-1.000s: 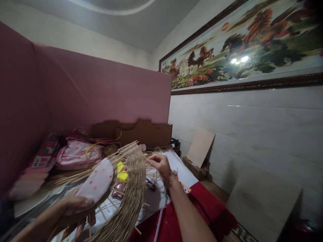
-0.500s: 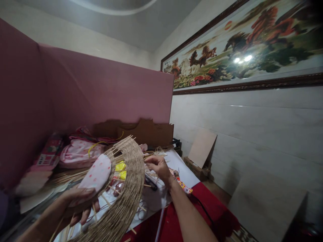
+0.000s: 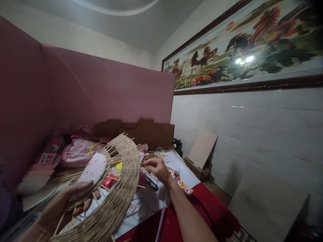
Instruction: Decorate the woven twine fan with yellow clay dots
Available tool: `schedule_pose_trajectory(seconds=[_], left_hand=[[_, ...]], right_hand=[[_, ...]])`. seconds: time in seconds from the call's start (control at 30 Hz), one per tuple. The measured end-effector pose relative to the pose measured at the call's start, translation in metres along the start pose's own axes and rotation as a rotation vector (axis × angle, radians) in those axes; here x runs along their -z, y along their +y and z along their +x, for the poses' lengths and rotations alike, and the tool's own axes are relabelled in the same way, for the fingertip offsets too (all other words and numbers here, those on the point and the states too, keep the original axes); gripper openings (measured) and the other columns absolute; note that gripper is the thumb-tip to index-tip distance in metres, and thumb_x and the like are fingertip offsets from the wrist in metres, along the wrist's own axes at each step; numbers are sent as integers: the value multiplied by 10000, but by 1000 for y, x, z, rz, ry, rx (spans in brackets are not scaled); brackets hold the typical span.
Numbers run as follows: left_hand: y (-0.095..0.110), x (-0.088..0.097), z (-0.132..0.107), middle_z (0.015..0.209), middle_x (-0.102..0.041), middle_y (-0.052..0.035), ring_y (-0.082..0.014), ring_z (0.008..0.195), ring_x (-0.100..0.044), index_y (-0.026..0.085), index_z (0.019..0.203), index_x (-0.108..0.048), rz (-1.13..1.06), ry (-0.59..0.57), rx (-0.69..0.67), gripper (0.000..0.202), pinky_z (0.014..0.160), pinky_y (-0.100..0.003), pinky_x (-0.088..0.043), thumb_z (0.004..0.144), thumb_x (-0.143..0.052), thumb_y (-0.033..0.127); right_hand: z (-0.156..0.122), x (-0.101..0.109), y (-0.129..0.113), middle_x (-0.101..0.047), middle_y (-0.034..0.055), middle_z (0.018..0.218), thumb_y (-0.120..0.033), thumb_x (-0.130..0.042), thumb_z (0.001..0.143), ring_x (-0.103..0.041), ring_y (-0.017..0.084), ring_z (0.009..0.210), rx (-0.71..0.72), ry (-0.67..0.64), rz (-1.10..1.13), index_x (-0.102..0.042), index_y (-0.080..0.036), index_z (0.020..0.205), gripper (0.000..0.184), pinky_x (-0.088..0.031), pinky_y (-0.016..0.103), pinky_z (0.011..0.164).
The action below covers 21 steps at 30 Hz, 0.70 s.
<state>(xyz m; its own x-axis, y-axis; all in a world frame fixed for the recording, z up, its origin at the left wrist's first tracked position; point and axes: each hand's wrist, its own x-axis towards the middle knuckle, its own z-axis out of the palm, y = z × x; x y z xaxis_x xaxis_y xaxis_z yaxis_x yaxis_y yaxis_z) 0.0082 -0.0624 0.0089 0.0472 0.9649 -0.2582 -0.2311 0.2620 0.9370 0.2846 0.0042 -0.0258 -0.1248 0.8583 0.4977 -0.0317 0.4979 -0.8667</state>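
My left hand [image 3: 59, 210] grips a curved woven piece by its inner part, thumb on top of a pale pad [image 3: 94, 168] with pink dots. A wide band of brown twine weaving [image 3: 130, 164] arcs around the pad, with thin sticks [image 3: 109, 177] crossing the gap and poking out past the outer edge. At that outer edge, my right hand [image 3: 157, 169] is closed in a pinch near a stick's end; whatever lies between its fingertips is too small to make out.
Behind the woven piece lie a pink dotted cloth bag [image 3: 79, 151], loose sticks [image 3: 68, 176] and a torn cardboard box [image 3: 146, 132]. A dark-handled tool [image 3: 151, 183] and a coil of twine [image 3: 160, 152] are on the white table covering. Red cloth [image 3: 209, 208] hangs at the right.
The woven piece has tilted and shifted slightly left, uncovering a red item beneath it. My right hand has moved slightly down and left, still pinched near the outer edge.
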Motion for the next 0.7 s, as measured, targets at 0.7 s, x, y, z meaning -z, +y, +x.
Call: schedule_pose_trajectory(seconds=[0.7], left_hand=[[-2, 8, 12, 406, -593, -85, -73, 297, -424, 94, 633, -703, 312, -116, -85, 366, 295, -141, -322, 679, -626, 449]], right_hand=[[-10, -5, -13, -687, 57, 634, -169, -592, 744, -558, 127, 530, 344, 19, -447, -738, -145, 736, 148, -391, 223, 494]])
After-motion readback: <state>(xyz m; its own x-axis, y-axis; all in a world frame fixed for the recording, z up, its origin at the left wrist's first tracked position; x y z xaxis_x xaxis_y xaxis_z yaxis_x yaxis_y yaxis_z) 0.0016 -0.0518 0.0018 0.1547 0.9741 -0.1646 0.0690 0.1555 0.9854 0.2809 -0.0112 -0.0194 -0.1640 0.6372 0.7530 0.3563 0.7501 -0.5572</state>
